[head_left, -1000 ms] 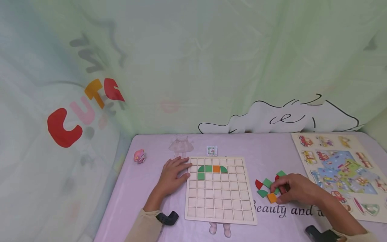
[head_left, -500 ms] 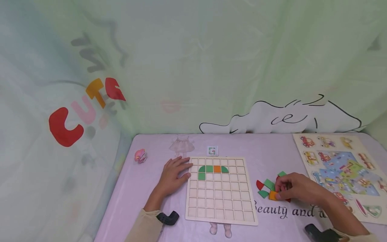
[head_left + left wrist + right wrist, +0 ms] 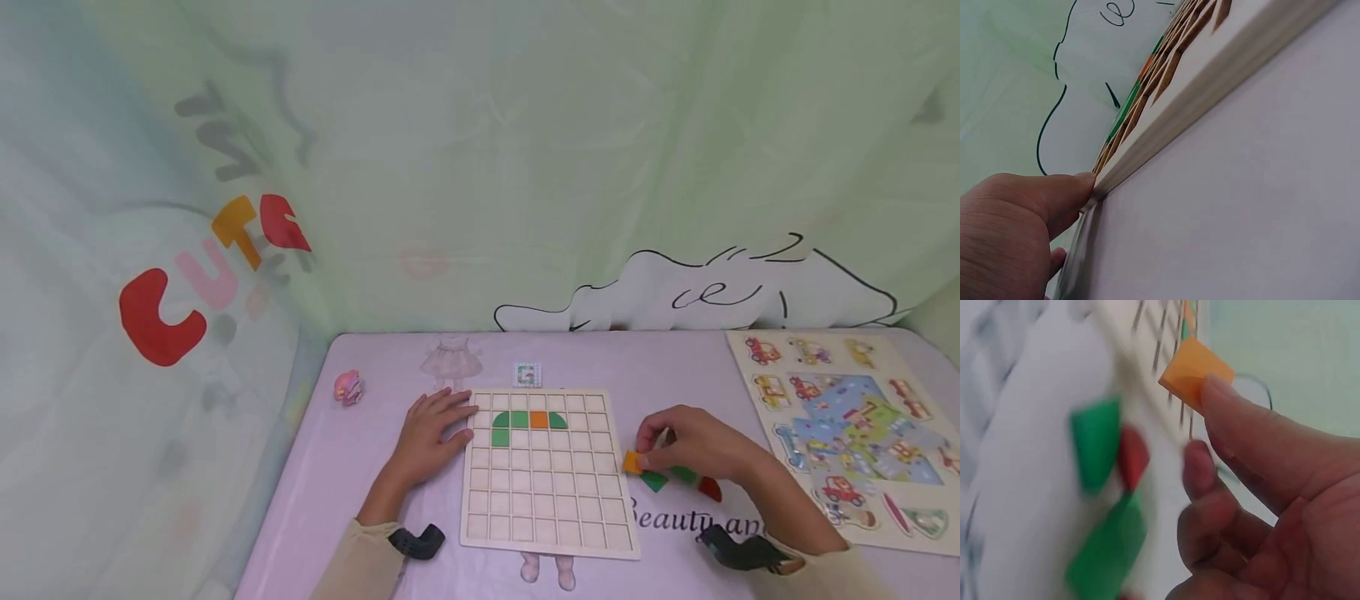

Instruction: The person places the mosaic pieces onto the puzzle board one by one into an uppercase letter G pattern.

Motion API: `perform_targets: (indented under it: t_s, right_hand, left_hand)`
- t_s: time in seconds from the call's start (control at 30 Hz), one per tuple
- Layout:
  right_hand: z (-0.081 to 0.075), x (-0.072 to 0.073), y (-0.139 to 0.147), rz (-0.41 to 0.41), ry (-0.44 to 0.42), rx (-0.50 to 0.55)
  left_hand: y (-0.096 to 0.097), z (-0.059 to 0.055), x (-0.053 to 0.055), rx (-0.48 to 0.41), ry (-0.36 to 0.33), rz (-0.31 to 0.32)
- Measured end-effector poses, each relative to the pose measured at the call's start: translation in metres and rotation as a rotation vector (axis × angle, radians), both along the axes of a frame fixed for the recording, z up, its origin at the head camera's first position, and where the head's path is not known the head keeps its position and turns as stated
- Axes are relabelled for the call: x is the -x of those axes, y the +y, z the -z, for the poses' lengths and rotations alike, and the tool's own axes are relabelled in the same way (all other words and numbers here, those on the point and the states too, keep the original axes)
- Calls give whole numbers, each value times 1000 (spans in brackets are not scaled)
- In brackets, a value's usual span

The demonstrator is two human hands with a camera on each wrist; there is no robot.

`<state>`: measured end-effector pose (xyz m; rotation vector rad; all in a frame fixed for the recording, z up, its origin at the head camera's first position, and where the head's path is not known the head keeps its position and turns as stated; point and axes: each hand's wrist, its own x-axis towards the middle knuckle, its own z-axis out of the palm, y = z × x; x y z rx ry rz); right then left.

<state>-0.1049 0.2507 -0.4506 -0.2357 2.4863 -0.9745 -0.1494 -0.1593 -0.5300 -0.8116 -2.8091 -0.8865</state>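
My right hand (image 3: 693, 442) pinches an orange square tile (image 3: 1191, 365) between thumb and fingers, just off the right edge of a wooden grid board (image 3: 551, 537). Beneath and beside that hand lie loose tiles, among them a green quarter-round one (image 3: 654, 481) and a red one (image 3: 709, 490); the hand covers others. My left hand (image 3: 431, 437) rests flat at the board's left edge, its thumb (image 3: 1069, 187) touching the rim. Near the top of the grid sit a row of green tiles with one orange square (image 3: 538, 419), and a green square (image 3: 500, 437) below the row's left end.
A small pattern card (image 3: 527, 374) lies just beyond the board. To the far left is a pink figurine (image 3: 347, 387). A vehicle picture puzzle (image 3: 937, 543) takes up the table's right side. Curtains hang behind the table and on the left.
My right hand has moved left from the tile pile towards the board and now carries the orange square tile. The left hand has stayed on the board's edge.
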Motion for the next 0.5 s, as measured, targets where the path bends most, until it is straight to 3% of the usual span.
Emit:
perform_targets:
  t_s: [0.2, 0.5]
  right_hand:
    - [1, 12, -39, -40, -9, 94]
    - [9, 24, -87, -100, 61, 228]
  left_hand:
    - [0, -2, -1, -5, -17, 5]
    - [0, -1, -1, 11, -14, -1]
